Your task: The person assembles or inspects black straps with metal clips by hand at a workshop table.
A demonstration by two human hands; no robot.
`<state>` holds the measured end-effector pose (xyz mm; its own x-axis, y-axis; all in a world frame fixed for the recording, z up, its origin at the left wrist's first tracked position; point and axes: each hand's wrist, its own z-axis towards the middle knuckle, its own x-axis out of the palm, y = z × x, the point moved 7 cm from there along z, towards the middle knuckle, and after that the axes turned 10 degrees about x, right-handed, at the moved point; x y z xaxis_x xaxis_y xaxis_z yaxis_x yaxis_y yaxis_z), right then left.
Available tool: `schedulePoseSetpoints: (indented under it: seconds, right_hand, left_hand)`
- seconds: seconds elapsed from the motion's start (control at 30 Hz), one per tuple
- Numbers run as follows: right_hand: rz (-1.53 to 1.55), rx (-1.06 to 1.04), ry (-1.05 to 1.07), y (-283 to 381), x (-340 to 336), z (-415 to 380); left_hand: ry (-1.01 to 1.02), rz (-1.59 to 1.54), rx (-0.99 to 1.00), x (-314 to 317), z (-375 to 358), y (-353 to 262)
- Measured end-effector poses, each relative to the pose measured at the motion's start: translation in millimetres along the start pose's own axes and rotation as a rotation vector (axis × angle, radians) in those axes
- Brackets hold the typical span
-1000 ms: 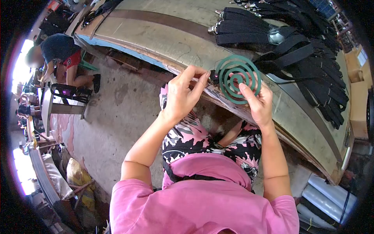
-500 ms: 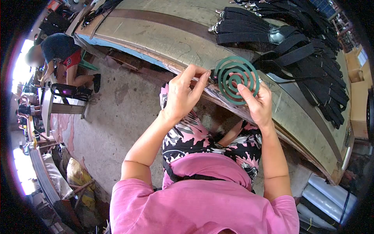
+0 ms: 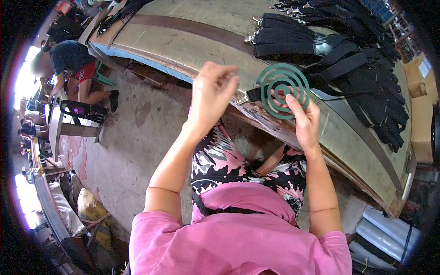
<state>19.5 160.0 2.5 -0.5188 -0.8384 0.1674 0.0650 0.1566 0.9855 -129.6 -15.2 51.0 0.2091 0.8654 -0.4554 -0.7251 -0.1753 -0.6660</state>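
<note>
A green mosquito coil (image 3: 278, 111) is pinched between the thumb and fingers of my right hand (image 3: 306, 120), flat side toward me, over the table's near edge. From behind the coil pokes the end of a black elastic strap (image 3: 254, 95) with a metal clip (image 3: 242, 99) on it. Most of that strap is hidden by the coil. To the left of the clip, my left hand (image 3: 211, 94) is raised, blurred by motion, thumb and forefinger apart with nothing visible between them.
Black suspender straps (image 3: 339, 59) with metal clips pile up on the worn table (image 3: 183, 46). A brown band (image 3: 197, 28) lies across it. At left, a person (image 3: 73, 59) bends by a small bench (image 3: 78, 129). Plastic-wrapped rolls (image 3: 385, 233) lie at lower right; cardboard boxes (image 3: 424, 123) stand behind.
My left hand has let go of the strap's clip end and moved up and left, its fingers parting. The coil has shifted slightly right and up, so the clip shows more.
</note>
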Motion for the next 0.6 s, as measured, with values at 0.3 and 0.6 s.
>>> schedulePoseSetpoints:
  seconds: [0.3, 0.6]
  right_hand:
    - [-0.057, 0.011, -0.006, 9.0, 1.5, -1.9]
    - [-0.09, 0.036, -0.003, 1.0, -0.8, 0.1]
  left_hand:
    - [0.243, -0.07, -0.072, 39.1, -5.3, -1.6]
    - [0.17, -0.391, -0.401, 31.1, -25.4, 8.6]
